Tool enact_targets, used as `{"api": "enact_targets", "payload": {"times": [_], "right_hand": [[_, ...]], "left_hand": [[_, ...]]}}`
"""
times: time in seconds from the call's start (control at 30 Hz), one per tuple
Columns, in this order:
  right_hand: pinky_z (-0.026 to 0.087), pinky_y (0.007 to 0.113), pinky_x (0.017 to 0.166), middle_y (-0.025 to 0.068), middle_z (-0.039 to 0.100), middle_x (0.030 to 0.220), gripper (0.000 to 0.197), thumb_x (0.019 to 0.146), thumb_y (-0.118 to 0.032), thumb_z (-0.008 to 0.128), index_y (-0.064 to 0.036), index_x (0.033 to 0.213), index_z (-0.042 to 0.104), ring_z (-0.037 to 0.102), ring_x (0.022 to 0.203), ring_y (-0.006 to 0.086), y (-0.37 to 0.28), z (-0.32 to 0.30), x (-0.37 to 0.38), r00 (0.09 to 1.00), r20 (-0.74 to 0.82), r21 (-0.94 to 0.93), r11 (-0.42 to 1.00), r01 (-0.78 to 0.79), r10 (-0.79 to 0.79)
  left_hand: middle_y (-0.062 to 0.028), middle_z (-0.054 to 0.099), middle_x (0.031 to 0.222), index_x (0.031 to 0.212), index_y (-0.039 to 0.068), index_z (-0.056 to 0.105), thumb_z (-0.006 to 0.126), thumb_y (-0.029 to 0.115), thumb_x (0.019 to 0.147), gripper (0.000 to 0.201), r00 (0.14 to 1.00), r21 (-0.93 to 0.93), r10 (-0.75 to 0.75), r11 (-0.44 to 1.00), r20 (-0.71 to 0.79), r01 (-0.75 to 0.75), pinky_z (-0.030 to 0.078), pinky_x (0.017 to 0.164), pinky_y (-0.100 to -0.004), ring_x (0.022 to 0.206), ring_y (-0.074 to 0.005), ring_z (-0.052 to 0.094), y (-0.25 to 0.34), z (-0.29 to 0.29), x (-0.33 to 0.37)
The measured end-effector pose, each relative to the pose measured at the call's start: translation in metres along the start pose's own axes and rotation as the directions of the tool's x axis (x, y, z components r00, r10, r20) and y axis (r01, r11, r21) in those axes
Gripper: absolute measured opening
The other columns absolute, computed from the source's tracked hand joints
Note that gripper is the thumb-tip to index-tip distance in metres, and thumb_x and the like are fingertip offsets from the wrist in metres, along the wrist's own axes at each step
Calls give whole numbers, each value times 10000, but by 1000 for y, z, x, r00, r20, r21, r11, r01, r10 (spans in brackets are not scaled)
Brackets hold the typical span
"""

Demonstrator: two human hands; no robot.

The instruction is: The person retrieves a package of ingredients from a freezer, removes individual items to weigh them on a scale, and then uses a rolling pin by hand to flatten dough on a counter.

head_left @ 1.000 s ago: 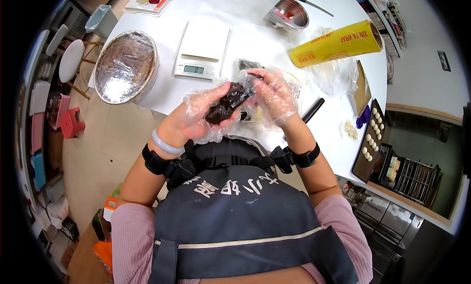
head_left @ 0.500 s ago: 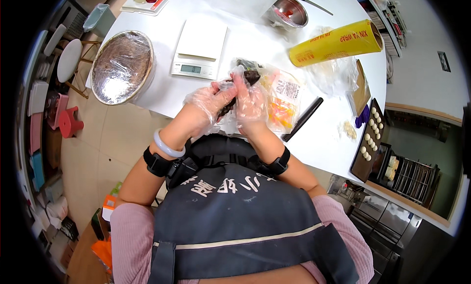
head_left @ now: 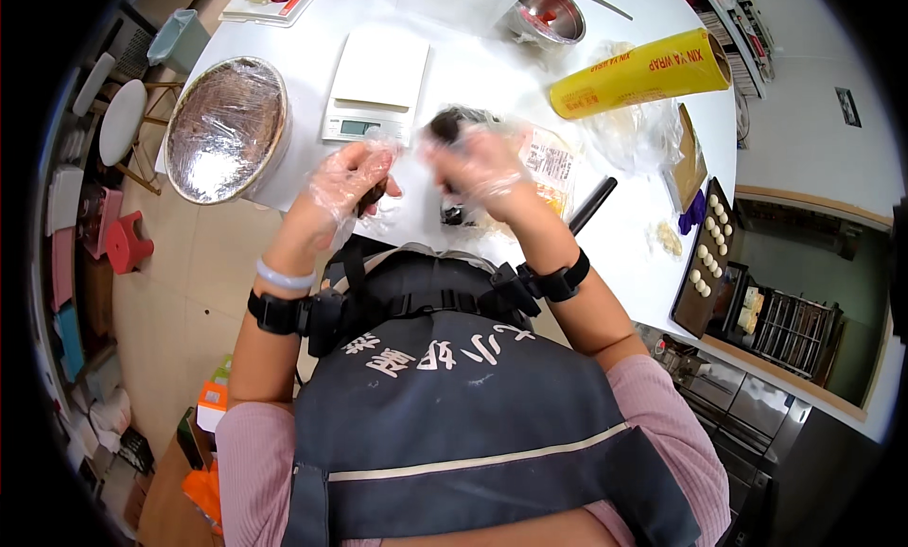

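Both my hands wear clear plastic gloves. My left hand (head_left: 355, 183), just in front of the scale, is closed around a dark brown lump (head_left: 373, 197) that shows between thumb and fingers. My right hand (head_left: 480, 167) is smeared by motion over a clear plastic bag (head_left: 544, 173) with a white label and orange print. By its fingertips is a dark mass (head_left: 446, 124); whether they grip it I cannot tell. A white digital kitchen scale (head_left: 378, 74) stands with a bare platform beyond my left hand.
At left is a round film-covered container (head_left: 230, 131) with brown contents. A yellow cling-film roll (head_left: 643, 72), a steel bowl (head_left: 550, 16) and a black stick-like object (head_left: 593, 205) lie right. A dark tray (head_left: 700, 292) of white balls sits at the table's right edge.
My hands, together before, have come apart. The left one moved left and toward me with a dark lump in it; the right one sweeps over the bag.
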State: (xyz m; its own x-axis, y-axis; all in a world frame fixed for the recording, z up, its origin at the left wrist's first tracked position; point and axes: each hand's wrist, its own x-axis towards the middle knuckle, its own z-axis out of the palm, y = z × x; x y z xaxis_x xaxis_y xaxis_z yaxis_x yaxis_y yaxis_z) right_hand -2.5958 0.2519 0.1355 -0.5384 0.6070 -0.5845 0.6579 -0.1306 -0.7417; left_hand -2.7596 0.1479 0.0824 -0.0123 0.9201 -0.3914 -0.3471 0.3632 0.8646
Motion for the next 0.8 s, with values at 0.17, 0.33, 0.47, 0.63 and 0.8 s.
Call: {"api": "enact_targets", "payload": {"times": [0.17,0.33,0.47,0.63,0.8], "right_hand": [[463,374,676,226,589,790,524,715,-269,664,-21,1143,491,600,766,326,14,35,17,905,15,-487,787,379,-426],[461,419,698,231,595,863,482,747,-210,583,-12,1169,460,569,799,396,6,37,25,819,137,-542,650,532,-557],[471,378,673,199,601,855,440,782,-182,561,-26,1185,480,590,734,331,5,40,37,767,116,-276,722,635,-631],[428,221,554,43,606,709,406,804,-91,530,13,1196,497,519,606,96,8,49,59,952,82,570,798,199,-296],[433,220,589,37,598,703,337,838,-202,537,-1,1106,567,527,617,96,1,54,117,973,-201,475,858,196,-111]], "left_hand": [[19,505,670,882,56,569,615,299,835,252,997,5,58,998,56,-58,351,497,-194,570,-49,439,-8,-6,18],[4,518,667,872,40,570,629,275,825,246,1000,-100,-31,995,3,32,356,477,-185,548,-52,447,1,-15,16],[-16,530,648,888,36,578,623,260,826,237,997,-272,-75,960,-6,70,354,416,-216,490,-76,458,-10,-20,18],[-64,585,685,862,53,575,551,274,854,223,997,-739,-73,671,6,54,363,407,-212,492,-107,494,-28,-28,27],[-59,576,680,895,52,573,549,280,860,232,991,-928,-133,371,-14,36,362,404,-228,481,-123,479,-49,-57,45]]}}
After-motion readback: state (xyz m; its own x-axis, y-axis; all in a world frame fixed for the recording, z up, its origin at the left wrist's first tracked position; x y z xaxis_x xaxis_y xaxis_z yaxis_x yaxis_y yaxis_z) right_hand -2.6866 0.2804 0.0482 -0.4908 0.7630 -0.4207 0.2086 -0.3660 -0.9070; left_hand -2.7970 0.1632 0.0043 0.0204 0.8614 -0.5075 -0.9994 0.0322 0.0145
